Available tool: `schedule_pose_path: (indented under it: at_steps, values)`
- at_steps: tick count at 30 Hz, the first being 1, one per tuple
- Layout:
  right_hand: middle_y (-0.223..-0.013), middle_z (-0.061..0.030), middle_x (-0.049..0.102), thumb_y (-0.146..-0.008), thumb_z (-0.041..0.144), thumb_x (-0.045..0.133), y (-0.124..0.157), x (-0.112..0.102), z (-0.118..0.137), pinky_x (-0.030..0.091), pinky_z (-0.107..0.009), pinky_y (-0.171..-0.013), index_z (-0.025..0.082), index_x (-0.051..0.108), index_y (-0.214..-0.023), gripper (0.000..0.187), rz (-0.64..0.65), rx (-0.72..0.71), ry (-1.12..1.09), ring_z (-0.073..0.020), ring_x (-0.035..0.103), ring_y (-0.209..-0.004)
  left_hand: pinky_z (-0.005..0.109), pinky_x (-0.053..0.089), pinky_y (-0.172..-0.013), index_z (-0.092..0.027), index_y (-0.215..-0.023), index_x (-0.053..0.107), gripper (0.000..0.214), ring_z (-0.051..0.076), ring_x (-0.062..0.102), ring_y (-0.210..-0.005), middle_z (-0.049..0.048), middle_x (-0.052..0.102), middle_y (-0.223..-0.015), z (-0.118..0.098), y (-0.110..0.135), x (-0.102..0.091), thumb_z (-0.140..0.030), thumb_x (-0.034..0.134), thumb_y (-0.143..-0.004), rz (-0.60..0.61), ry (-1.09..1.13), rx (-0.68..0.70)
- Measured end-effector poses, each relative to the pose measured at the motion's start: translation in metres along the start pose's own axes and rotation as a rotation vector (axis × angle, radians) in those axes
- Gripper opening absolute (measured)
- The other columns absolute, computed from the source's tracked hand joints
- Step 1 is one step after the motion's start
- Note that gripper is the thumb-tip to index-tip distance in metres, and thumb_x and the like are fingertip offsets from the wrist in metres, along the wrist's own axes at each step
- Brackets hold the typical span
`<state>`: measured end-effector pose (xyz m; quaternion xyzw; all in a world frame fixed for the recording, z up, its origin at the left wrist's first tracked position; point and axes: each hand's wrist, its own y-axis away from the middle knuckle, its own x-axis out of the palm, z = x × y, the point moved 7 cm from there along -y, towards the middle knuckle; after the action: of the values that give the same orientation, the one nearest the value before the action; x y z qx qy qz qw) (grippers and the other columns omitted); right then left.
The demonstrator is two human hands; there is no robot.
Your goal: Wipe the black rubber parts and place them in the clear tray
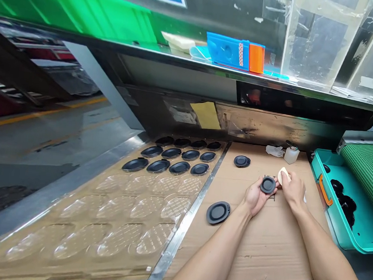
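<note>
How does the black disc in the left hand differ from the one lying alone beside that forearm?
The held disc sits in the left hand, lifted; the lying disc rests flat on the cardboard, untouched. The right hand holds a white pad next to the held disc, not the lying disc. Both are black and round.

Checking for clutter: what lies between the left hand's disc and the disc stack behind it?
Nothing: in the head view only bare cardboard separates the black disc in the left hand from the disc stack.
</note>
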<state>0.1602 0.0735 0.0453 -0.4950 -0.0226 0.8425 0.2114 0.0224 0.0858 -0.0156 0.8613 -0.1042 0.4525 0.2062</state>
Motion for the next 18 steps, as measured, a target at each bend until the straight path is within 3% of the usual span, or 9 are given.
schedule_pose_path:
  at_steps: [2, 5, 8, 10, 13, 16, 18]
  values:
    - [-0.1, -0.0072, 0.075, -0.096, 0.058, 0.049, 0.0, -0.003, 0.001, 0.05, -0.031, -0.082, 0.023, 0.071, -0.113, 0.044, -0.011, -0.089, -0.237, -0.0225, 0.069, -0.093, 0.038, 0.058, -0.088, -0.011, -0.093, 0.068, 0.042, 0.023, 0.072, -0.099, 0.0155, 0.074, -0.102, -0.005, -0.003, -0.003, -0.034, 0.036, -0.105, -0.031, 0.041, 0.035]
    - [-0.081, -0.0039, 0.073, -0.089, 0.056, 0.059, 0.01, 0.009, 0.011, 0.052, -0.028, -0.066, 0.021, 0.07, -0.108, 0.042, 0.179, -0.163, -0.521, -0.0185, 0.067, -0.071, 0.038, 0.057, -0.091, -0.011, -0.09, 0.068, 0.044, 0.022, 0.071, -0.095, 0.014, 0.074, -0.099, -0.01, -0.006, -0.006, -0.033, 0.032, -0.106, -0.056, 0.079, 0.072]
    - [-0.068, -0.0002, 0.066, -0.083, 0.056, 0.063, 0.019, 0.028, 0.017, 0.043, -0.024, -0.044, 0.019, 0.067, -0.104, 0.042, 0.395, -0.072, -0.676, -0.0131, 0.054, -0.047, 0.038, 0.056, -0.092, -0.011, -0.093, 0.068, 0.043, 0.023, 0.07, -0.098, 0.0147, 0.074, -0.102, -0.005, -0.008, -0.003, -0.035, 0.035, -0.105, 0.007, 0.029, 0.04]
    - [-0.066, 0.0006, 0.064, -0.081, 0.057, 0.065, 0.02, 0.033, 0.018, 0.038, -0.022, -0.038, 0.019, 0.065, -0.101, 0.042, 0.427, -0.015, -0.749, -0.0111, 0.05, -0.042, 0.039, 0.055, -0.094, -0.011, -0.093, 0.069, 0.039, 0.024, 0.07, -0.1, 0.0146, 0.074, -0.1, -0.002, -0.007, 0.0, -0.034, 0.039, -0.104, 0.052, -0.017, 0.041]
    - [-0.064, 0.0018, 0.062, -0.081, 0.056, 0.065, 0.021, 0.036, 0.019, 0.035, -0.022, -0.035, 0.019, 0.065, -0.099, 0.042, 0.48, -0.015, -0.762, -0.0102, 0.047, -0.04, 0.039, 0.054, -0.095, -0.011, -0.093, 0.07, 0.034, 0.025, 0.07, -0.099, 0.0139, 0.074, -0.097, -0.001, -0.006, 0.0, -0.032, 0.045, -0.102, 0.066, -0.057, 0.077]
    - [-0.062, 0.0016, 0.062, -0.083, 0.051, 0.064, 0.021, 0.036, 0.018, 0.036, -0.021, -0.04, 0.018, 0.069, -0.093, 0.035, 0.586, -0.107, -0.626, -0.0102, 0.047, -0.042, 0.039, 0.054, -0.096, -0.01, -0.092, 0.071, 0.034, 0.025, 0.071, -0.099, 0.0144, 0.074, -0.096, 0.0, -0.004, -0.002, -0.033, 0.047, -0.1, 0.066, -0.059, 0.069]
    - [-0.066, -0.0001, 0.066, -0.083, 0.046, 0.065, 0.017, 0.027, 0.016, 0.042, -0.023, -0.05, 0.018, 0.073, -0.089, 0.029, 0.537, -0.195, -0.476, -0.012, 0.054, -0.051, 0.039, 0.054, -0.096, -0.009, -0.093, 0.071, 0.035, 0.025, 0.071, -0.1, 0.0157, 0.074, -0.098, -0.001, -0.004, -0.002, -0.032, 0.046, -0.101, 0.074, -0.053, 0.063]
